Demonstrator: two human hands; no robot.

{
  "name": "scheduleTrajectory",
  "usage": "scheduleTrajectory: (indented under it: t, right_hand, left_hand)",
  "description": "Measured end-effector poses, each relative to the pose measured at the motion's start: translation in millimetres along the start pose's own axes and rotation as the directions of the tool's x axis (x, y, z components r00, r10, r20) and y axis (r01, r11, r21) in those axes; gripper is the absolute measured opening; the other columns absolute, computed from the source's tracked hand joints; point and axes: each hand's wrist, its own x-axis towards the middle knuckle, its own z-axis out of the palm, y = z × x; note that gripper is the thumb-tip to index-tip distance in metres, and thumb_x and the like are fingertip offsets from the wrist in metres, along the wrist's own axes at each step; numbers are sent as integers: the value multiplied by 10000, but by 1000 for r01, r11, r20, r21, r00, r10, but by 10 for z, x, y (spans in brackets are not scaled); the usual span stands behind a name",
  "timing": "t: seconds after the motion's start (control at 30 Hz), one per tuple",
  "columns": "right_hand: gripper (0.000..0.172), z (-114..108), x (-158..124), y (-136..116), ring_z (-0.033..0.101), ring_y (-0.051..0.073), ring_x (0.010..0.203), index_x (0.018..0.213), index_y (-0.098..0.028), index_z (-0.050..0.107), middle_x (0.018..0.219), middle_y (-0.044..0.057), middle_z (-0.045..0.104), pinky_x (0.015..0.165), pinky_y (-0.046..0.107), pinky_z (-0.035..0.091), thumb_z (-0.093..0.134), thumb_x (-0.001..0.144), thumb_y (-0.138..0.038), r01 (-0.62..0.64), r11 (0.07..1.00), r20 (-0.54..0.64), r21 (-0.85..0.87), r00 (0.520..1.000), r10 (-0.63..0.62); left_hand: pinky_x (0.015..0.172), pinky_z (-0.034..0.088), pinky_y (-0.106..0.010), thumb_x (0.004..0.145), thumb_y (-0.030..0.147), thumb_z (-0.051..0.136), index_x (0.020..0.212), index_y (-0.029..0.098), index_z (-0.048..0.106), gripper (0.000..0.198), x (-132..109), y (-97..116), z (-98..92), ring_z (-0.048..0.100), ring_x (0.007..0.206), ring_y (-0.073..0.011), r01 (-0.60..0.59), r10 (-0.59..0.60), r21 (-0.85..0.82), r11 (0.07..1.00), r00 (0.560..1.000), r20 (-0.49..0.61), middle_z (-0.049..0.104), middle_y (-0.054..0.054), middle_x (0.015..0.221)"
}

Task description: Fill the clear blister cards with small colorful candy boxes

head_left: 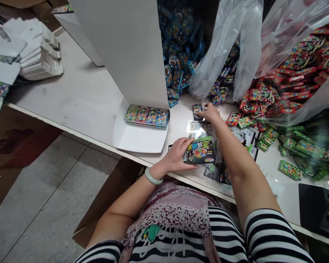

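Observation:
My left hand (179,155) grips a black and green printed candy packet (200,150) with a clear plastic edge, fingers on top and thumb below, near the table's front edge. Farther back, my right hand (210,114) has its fingers on a small dark candy box (197,110) that lies on the table. Flat printed packets (222,173) lie under and beside the held packet. To the left, a white display box (142,140) stands with its tall lid raised and a row of colourful packs (147,116) inside.
Heaps of small blue boxes (177,69), red boxes (265,95) and green boxes (304,146) lie at the back and right, partly in clear plastic bags (248,47). Folded white cartons (41,58) are stacked at far left. A black tape dispenser (315,208) sits at right.

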Motion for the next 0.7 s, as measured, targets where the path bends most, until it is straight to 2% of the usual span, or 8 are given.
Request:
scheduleTrajectory:
  t: [0.13, 0.27, 0.33, 0.4, 0.47, 0.53, 0.6, 0.7]
  right_hand:
    - [280, -29, -26, 82, 685, 212, 868, 915, -171, 648, 919, 50, 727, 828, 344, 535, 746, 703, -325, 2, 962, 37, 274, 999, -13]
    - [270, -346, -383, 341, 647, 165, 765, 1009, -193, 627, 883, 15, 688, 748, 315, 550, 652, 782, -336, 189, 903, -85, 386, 982, -169]
    - [314, -561, -703, 519, 641, 201, 794, 1069, -212, 620, 920, 33, 671, 761, 360, 559, 666, 780, -327, 343, 904, -237, 255, 928, -286]
    - [250, -734, -1056, 685, 643, 275, 931, 1046, -217, 641, 1044, 96, 657, 850, 441, 548, 656, 813, -307, 390, 920, -307, -52, 870, -386]
    - [163, -829, -1364, 814, 626, 352, 1021, 971, -201, 671, 1106, 163, 637, 880, 510, 531, 627, 854, -306, 355, 889, -216, -288, 881, -422]
    - [188, -868, -1558, 915, 635, 373, 1003, 944, -185, 690, 1092, 189, 642, 846, 525, 539, 619, 875, -345, 365, 863, -37, -349, 915, -402]
    - [260, -912, -1616, 1020, 660, 333, 953, 1020, -187, 696, 1072, 160, 670, 826, 495, 552, 612, 895, -399, 406, 879, 76, -250, 913, -400]
    - [365, -1060, -1531, 1225, 666, 295, 1027, 1212, -222, 647, 1152, 114, 695, 901, 482, 541, 606, 910, -423, 448, 889, 28, -96, 894, -447]
  left_hand:
    - [1062, 481, -562, 731, 700, 738, 1578, 224, 220, 1101, -8, -39, 6, 518, 1233, -365, -17, 17, -3, 1000, 1000, -10, 486, -179, 1335]
    - [1064, 479, -573, 735, 690, 740, 1580, 233, 220, 1092, -27, -53, -38, 515, 1237, -370, -3, 3, -1, 1000, 1000, -21, 486, -178, 1340]
    - [1075, 471, -577, 738, 674, 749, 1579, 243, 220, 1084, -31, -62, -56, 508, 1247, -369, 13, -13, 3, 1000, 1000, -19, 482, -176, 1350]
    - [1091, 458, -580, 735, 659, 761, 1580, 248, 220, 1085, -23, -76, -54, 498, 1261, -368, 20, -20, 1, 1000, 1000, -20, 475, -175, 1367]
    - [1102, 450, -580, 728, 652, 772, 1580, 249, 228, 1089, -1, -87, -31, 492, 1265, -365, 18, -18, -2, 1000, 1000, -22, 472, -172, 1375]
    - [1104, 450, -572, 720, 655, 778, 1577, 249, 242, 1090, 29, -87, 0, 495, 1257, -359, 17, -17, 1, 1000, 1000, -13, 475, -167, 1366]
    - [1096, 459, -559, 717, 660, 778, 1573, 248, 253, 1086, 56, -76, 20, 502, 1247, -352, 16, -16, 13, 1000, 1000, 4, 479, -163, 1349]
    - [1090, 465, -545, 724, 654, 776, 1569, 251, 261, 1068, 69, -56, 14, 503, 1251, -346, 16, -17, 31, 999, 1000, 21, 477, -157, 1341]
